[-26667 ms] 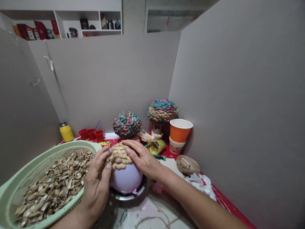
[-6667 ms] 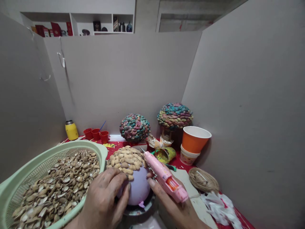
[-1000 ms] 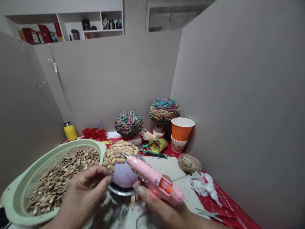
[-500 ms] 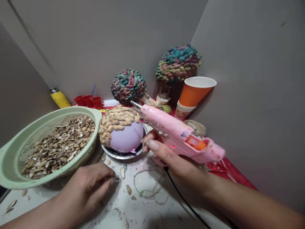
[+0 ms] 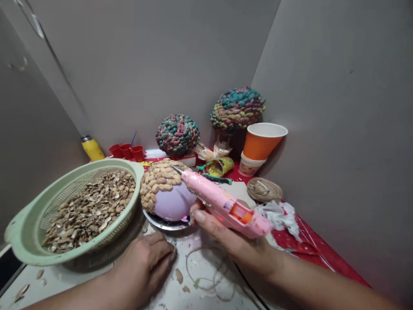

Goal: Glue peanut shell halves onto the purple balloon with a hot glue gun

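Note:
My right hand (image 5: 222, 234) is wrapped around a pink glue gun (image 5: 213, 196) with a small red light. Its metal nozzle points up and left, in front of the balloon's shell-covered top. The lilac balloon (image 5: 172, 202) is partly covered with rows of peanut shells (image 5: 158, 176) and rests in a shallow metal dish (image 5: 161, 224). My left hand (image 5: 150, 262) lies low on the white tabletop with its fingers drawn together, and what is under its fingertips is hidden. Loose shell pieces (image 5: 179, 276) lie just right of it.
A green colander (image 5: 140, 172) full of shells stands left. Two colourful shell-covered balls (image 5: 178, 134) are behind, with red cups (image 5: 125, 150), an orange paper cup (image 5: 261, 142) and a yellow bottle (image 5: 92, 149). Twine (image 5: 264, 189), crumpled tissue (image 5: 282, 219) and scissors (image 5: 303, 249) lie right.
My left hand has moved right, its fingers now covering the spot where a shell piece lay. The glue gun has lowered slightly toward the balloon. The camera view has tilted up.

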